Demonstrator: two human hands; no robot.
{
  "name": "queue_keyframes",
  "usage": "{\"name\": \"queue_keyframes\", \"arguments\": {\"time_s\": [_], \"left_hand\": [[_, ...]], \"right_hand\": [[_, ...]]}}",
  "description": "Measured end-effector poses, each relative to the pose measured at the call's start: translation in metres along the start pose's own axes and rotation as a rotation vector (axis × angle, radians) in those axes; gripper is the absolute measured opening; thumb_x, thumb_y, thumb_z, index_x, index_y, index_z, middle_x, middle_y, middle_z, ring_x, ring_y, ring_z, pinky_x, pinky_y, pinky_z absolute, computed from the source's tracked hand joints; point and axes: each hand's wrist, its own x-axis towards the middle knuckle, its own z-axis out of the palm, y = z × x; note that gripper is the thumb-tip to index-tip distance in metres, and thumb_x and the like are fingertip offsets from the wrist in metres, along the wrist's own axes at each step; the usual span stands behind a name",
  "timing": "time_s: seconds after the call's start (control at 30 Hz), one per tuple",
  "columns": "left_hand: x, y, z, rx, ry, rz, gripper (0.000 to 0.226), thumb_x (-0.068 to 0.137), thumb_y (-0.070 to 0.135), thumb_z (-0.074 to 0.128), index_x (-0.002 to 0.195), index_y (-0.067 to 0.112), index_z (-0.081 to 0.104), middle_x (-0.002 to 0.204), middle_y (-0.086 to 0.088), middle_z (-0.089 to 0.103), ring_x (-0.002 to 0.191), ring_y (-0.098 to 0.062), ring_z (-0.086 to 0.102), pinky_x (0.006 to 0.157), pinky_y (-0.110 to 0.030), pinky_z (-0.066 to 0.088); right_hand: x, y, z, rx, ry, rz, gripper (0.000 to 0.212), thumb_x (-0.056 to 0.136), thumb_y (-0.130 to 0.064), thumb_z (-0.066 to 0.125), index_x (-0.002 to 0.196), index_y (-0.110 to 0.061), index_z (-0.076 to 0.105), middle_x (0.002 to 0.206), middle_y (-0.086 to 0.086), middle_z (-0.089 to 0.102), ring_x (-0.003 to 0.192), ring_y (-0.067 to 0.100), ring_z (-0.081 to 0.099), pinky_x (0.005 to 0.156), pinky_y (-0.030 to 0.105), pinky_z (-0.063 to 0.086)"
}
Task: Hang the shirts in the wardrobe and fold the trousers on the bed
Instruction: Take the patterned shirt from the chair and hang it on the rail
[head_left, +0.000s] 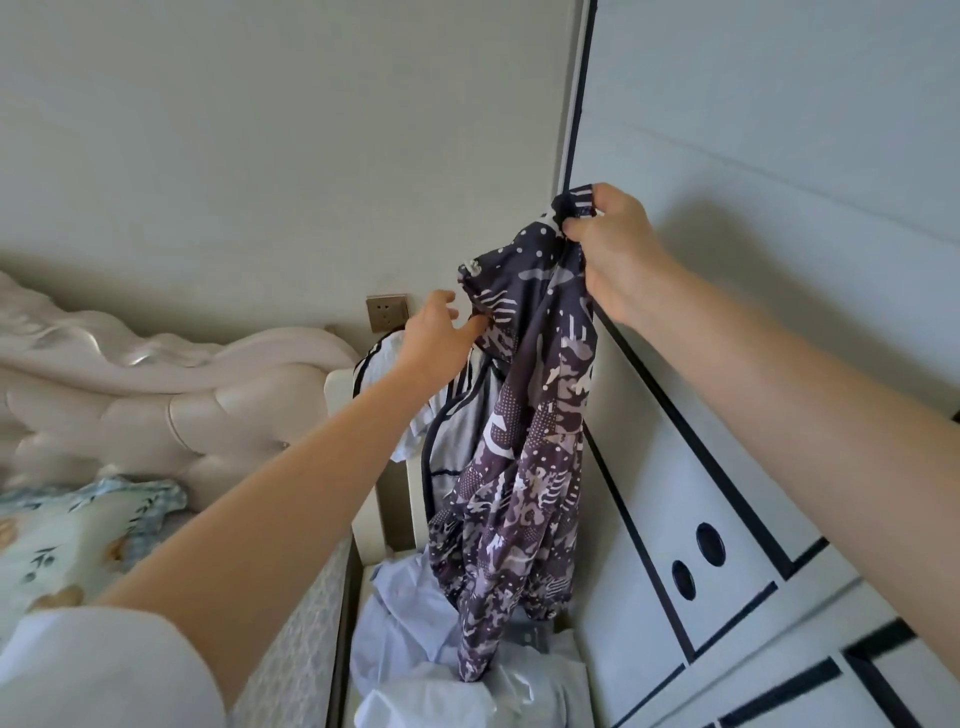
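Beside wardrobe (779, 156): right hand (613, 249) grips patterned shirt (524, 441), left hand (436, 338) touches.

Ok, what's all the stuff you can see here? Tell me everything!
patterned shirt: one, purple and grey, held up before the wardrobe
striped garment: one, white with dark stripes, behind the patterned shirt
pale shirts: a heap, light blue, below it
wardrobe: one, white with black trim, right
headboard: one, pinkish, left
bedding: one, pale blue print, lower left
wall socket: one, bronze, on the wall
left hand: touching the patterned shirt
right hand: gripping its top
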Motion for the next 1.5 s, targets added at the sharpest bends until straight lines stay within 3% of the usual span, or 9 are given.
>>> {"name": "queue_keyframes", "arguments": {"time_s": [0.33, 0.53, 0.73, 0.83, 1.0, 1.13, 1.33, 1.43, 1.5], "left_hand": [[0.021, 0.003, 0.008, -0.053, -0.193, -0.004, 0.052, 0.082, 0.033, 0.071, 0.129, 0.020, 0.055, 0.125, 0.002, 0.063, 0.112, -0.019, 0.061, 0.102, -0.038, 0.047], [0.041, 0.004, 0.002, -0.031, -0.249, 0.024, 0.034, 0.082, 0.016, 0.076, 0.114, 0.012, 0.063, 0.101, 0.000, 0.074, 0.096, -0.018, 0.069, 0.091, -0.032, 0.053], [0.038, -0.005, 0.007, 0.186, -0.263, 0.120, 0.018, 0.091, 0.029, 0.065, 0.100, 0.014, 0.066, 0.098, 0.002, 0.069, 0.094, -0.016, 0.064, 0.083, -0.027, 0.049], [0.041, -0.005, 0.011, 0.189, -0.123, 0.112, 0.024, 0.096, 0.014, 0.052, 0.073, 0.017, 0.055, 0.071, 0.003, 0.057, 0.078, -0.023, 0.056, 0.059, -0.027, 0.036], [0.061, 0.007, -0.025, -0.006, 0.132, 0.148, 0.016, 0.099, 0.012, 0.048, 0.088, 0.009, 0.060, 0.077, 0.001, 0.056, 0.081, -0.023, 0.054, 0.067, -0.030, 0.034], [0.079, 0.034, -0.067, -0.049, 0.279, 0.201, 0.019, 0.099, 0.014, 0.047, 0.095, 0.003, 0.062, 0.090, -0.009, 0.062, 0.087, -0.025, 0.055, 0.070, -0.031, 0.036], [0.086, 0.098, -0.115, -0.004, 0.431, 0.351, 0.020, 0.098, 0.020, 0.049, 0.098, 0.008, 0.065, 0.090, -0.004, 0.061, 0.085, -0.021, 0.054, 0.070, -0.028, 0.035], [0.083, 0.124, -0.131, 0.053, 0.469, 0.426, 0.019, 0.097, 0.027, 0.051, 0.097, 0.012, 0.064, 0.088, -0.003, 0.061, 0.082, -0.022, 0.053, 0.069, -0.031, 0.038], [0.080, 0.133, -0.143, 0.143, 0.487, 0.433, 0.022, 0.098, 0.034, 0.050, 0.088, 0.017, 0.059, 0.082, -0.003, 0.059, 0.078, -0.025, 0.053, 0.065, -0.032, 0.036]], "right_hand": [[0.015, -0.016, 0.004, 0.101, 0.000, -0.070, 0.037, 0.088, 0.011, 0.036, 0.082, -0.017, 0.060, 0.076, 0.004, 0.061, 0.065, 0.021, 0.060, 0.060, 0.037, 0.054], [0.028, -0.048, 0.000, 0.167, 0.017, -0.164, 0.041, 0.091, 0.006, 0.041, 0.084, -0.022, 0.069, 0.090, 0.008, 0.068, 0.080, 0.022, 0.065, 0.061, 0.032, 0.056], [0.036, -0.078, -0.010, 0.231, -0.034, -0.211, 0.029, 0.094, 0.006, 0.037, 0.097, 0.002, 0.066, 0.093, 0.013, 0.058, 0.082, 0.025, 0.061, 0.069, 0.042, 0.058], [0.040, -0.088, -0.013, 0.072, 0.022, -0.247, 0.030, 0.088, 0.007, 0.036, 0.096, 0.005, 0.065, 0.090, 0.012, 0.061, 0.082, 0.023, 0.059, 0.085, 0.042, 0.054], [0.042, -0.091, -0.020, -0.206, 0.049, -0.242, 0.016, 0.082, -0.010, 0.053, 0.090, 0.002, 0.059, 0.082, 0.010, 0.054, 0.074, 0.021, 0.052, 0.070, 0.031, 0.039], [0.038, -0.080, -0.020, -0.700, 0.033, -0.289, 0.066, 0.073, -0.048, 0.073, 0.118, -0.007, 0.046, 0.117, 0.012, 0.054, 0.111, 0.028, 0.054, 0.093, 0.042, 0.047], [0.020, -0.076, -0.017, -1.368, -0.036, -0.233, 0.123, 0.060, -0.090, 0.053, 0.145, -0.007, 0.021, 0.142, 0.019, 0.027, 0.132, 0.038, 0.027, 0.106, 0.048, 0.030], [0.015, -0.075, -0.014, -1.434, -0.110, -0.091, 0.113, 0.068, -0.083, 0.055, 0.144, -0.005, 0.025, 0.144, 0.020, 0.025, 0.135, 0.039, 0.025, 0.106, 0.046, 0.030], [0.014, -0.076, -0.016, -1.423, -0.110, -0.122, 0.065, 0.081, -0.055, 0.061, 0.120, -0.006, 0.048, 0.124, 0.018, 0.045, 0.123, 0.037, 0.040, 0.090, 0.037, 0.039]]}}
